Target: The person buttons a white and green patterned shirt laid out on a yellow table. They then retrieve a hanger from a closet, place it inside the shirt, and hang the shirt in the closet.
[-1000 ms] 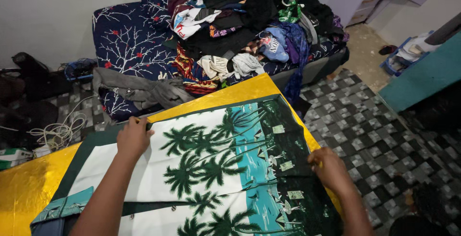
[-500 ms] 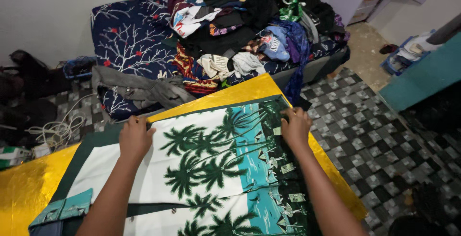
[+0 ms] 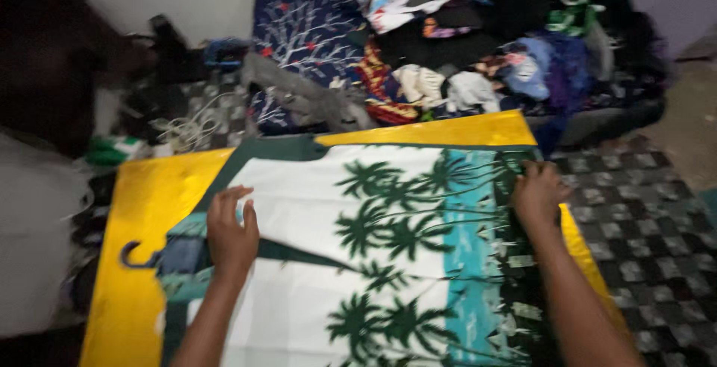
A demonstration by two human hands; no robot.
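— Where do we have our hands?

— Both are on the palm-print cloth (image 3: 388, 262), which lies spread flat over the yellow sheet (image 3: 142, 225). Our left hand (image 3: 230, 231) is open, palm down, fingers stretched and lightly spread, pressing the cloth near its left side, just beside a folded-over bit with a teal and grey pattern (image 3: 179, 259). It grips nothing.

— And the other one?

— Our right hand (image 3: 536, 194) rests on the dark green border at the cloth's right edge, fingers bent downward onto the fabric (the picture is blurred, so we cannot tell whether they pinch the edge or only press it).

— How does the cloth itself look?

— White ground with dark green palm trees, a turquoise band running down the right part, then the dark border. A green strip crosses it on a slant under our left hand.

— Any packages or labels near us?

— Only a small green and white packet-like thing (image 3: 116, 149) on the floor past the sheet's far left corner, too blurred to make out, next to a tangle of white cord (image 3: 187, 129). Beyond the sheet, a heap of mixed clothes (image 3: 478, 46) lies on a navy bedcover with white branches (image 3: 299, 23). The checkered floor (image 3: 642, 195) shows at the right.
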